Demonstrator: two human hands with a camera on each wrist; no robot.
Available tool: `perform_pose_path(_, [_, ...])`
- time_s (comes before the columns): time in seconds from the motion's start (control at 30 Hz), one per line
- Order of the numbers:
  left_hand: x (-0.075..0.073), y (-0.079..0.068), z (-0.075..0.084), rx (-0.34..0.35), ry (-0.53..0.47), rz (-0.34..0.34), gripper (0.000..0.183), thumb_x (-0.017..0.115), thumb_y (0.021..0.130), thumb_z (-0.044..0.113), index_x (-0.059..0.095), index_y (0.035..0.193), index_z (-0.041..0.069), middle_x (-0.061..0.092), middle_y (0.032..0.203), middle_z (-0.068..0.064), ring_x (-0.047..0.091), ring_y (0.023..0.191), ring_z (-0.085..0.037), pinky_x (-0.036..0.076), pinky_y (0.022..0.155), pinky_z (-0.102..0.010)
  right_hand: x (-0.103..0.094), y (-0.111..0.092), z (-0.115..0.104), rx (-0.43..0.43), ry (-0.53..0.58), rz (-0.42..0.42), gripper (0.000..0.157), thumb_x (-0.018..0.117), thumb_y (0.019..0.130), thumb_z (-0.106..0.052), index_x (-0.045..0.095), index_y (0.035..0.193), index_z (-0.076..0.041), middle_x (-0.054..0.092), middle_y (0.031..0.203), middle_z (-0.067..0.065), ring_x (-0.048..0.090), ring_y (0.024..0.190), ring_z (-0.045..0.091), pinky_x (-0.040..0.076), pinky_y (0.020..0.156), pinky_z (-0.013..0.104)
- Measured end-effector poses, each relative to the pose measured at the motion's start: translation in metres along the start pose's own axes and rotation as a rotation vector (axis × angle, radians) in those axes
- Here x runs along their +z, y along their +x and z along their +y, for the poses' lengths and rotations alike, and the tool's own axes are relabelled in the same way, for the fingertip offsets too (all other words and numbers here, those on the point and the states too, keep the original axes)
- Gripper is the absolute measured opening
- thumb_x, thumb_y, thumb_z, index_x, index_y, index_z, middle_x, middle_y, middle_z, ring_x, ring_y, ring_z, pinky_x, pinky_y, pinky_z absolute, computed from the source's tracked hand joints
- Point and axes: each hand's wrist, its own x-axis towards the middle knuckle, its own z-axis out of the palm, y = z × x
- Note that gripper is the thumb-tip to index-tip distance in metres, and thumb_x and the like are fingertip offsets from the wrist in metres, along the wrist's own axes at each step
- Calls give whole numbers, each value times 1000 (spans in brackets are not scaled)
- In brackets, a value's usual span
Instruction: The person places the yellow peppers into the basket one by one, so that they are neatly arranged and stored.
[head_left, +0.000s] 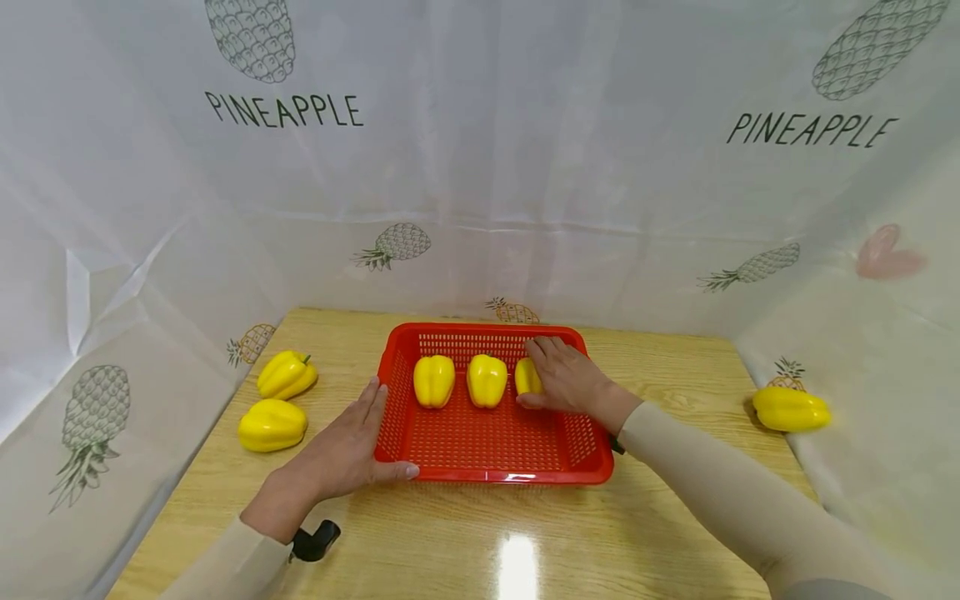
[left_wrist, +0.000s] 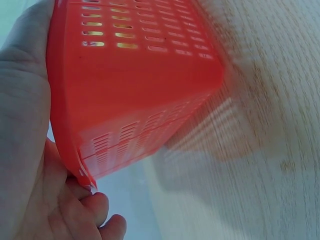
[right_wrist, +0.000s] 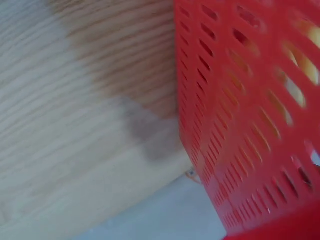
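Note:
A red plastic basket (head_left: 480, 446) with perforated walls sits on the table, with two yellow bell peppers, a left one (head_left: 434, 382) and a middle one (head_left: 487, 381), side by side in it. My right hand (head_left: 562, 375) reaches over the right rim and grips a third bell pepper (head_left: 527, 379), thumb in front and fingers behind, partly hiding it. At the basket's front-left corner, my left hand (head_left: 345, 446) holds the rim, thumb along the front and fingers along the left side. In the left wrist view its fingertips (left_wrist: 95, 207) bend at the rim.
Left of the basket, two more yellow bell peppers, an upper one (head_left: 287, 375) and a lower one (head_left: 272, 425), lie on the wooden table (head_left: 420, 542). Another pepper (head_left: 791, 409) lies at the right edge, by the pineapple-print sheet (head_left: 630, 175) that walls the table in.

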Motion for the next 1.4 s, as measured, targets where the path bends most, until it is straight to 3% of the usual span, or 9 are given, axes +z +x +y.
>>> perform_pose_path(0.17, [1,-1,-1,-14,-20,-12,137,59,81,90,8,167,-5,2,175,-27,22,158,-52,32,123,-65,-13,-8,11,19,37,93,89,62,101,-61,42,152,9,53,149,28,53,139,42,45,118,52])
perform_pose_path(0.33, [0,-2,-1,-23,-16,-9,138,59,81,91,8,167,-5,3,175,-27,25,156,-53,34,122,-65,-22,-23,29,101,67,205,75,62,105,-50,46,147,9,55,143,28,56,133,44,49,114,54])
perform_pose_path(0.57, [0,-2,-1,-19,-13,-4,137,61,82,89,8,167,-5,3,175,-28,25,156,-53,34,122,-66,-10,-65,71,228,50,450,66,74,99,-36,53,134,16,58,130,34,59,119,50,55,100,59])
perform_pose_path(0.7, [1,-1,-2,-17,-18,-4,138,61,81,89,8,167,-5,3,175,-28,24,156,-53,34,122,-66,2,-96,95,315,0,510,65,77,95,-31,54,131,18,58,126,36,58,115,52,54,97,61])
perform_pose_path(0.9, [3,1,0,-10,-22,-6,138,60,81,89,8,167,-5,3,175,-28,24,157,-53,34,121,-66,21,-147,126,420,-108,490,71,81,90,-26,50,132,22,56,126,39,56,116,55,52,99,63])
perform_pose_path(1.03, [2,2,1,-2,-17,-3,138,59,81,90,9,167,-5,4,175,-28,24,157,-53,35,121,-65,30,-179,145,509,-139,422,70,79,90,-23,47,131,23,53,127,41,53,119,56,47,106,63])
perform_pose_path(1.23, [2,1,2,-2,-17,-5,138,59,81,90,8,167,-6,4,175,-28,25,156,-53,35,121,-65,37,-218,165,646,-47,255,63,68,98,-20,39,129,26,43,131,46,40,126,61,33,113,69])
perform_pose_path(1.4, [2,1,1,3,-28,-3,137,61,82,88,8,166,-6,3,175,-28,24,157,-53,34,122,-64,46,-242,173,699,21,214,59,65,101,-18,37,128,26,38,134,50,33,128,65,30,111,73])
